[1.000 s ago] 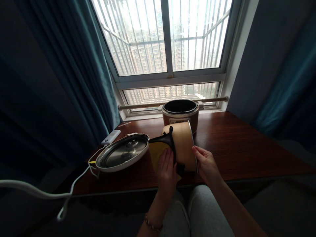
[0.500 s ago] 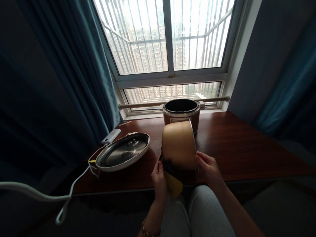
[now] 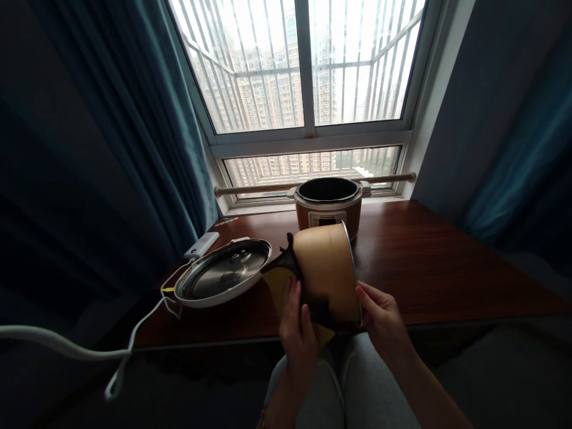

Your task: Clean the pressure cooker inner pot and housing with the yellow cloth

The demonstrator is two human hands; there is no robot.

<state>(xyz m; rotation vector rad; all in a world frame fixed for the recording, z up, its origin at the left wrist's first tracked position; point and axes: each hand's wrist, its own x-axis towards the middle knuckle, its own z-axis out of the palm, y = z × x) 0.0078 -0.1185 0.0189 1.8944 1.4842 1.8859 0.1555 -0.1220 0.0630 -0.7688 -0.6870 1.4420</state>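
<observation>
From my end of the feed, the brown wooden surface point(image 3: 424, 256) runs below the window. At its far side I see the cooker point(image 3: 328, 205), brown with a pale top rim, with the wide white-rimmed lid point(image 3: 223, 274) lying to the left.

The pot point(image 3: 326, 265) is held on its side over the near edge, in front of the cooker: smooth, golden tan outside, mouth turned to the right, with a thin silvery rim. I can't tell whether its underside touches the surface.

My right hand point(image 3: 382, 316) comes in low from the right and pinches that rim, thumb on the near side, other fingers curled behind. My left hand point(image 3: 297, 333) is upright, fingers straight and unclenched, laid flat against the cloth point(image 3: 277, 286). The cloth, yellow with black, sits between that hand and the pot's base, one corner sticking up.
</observation>
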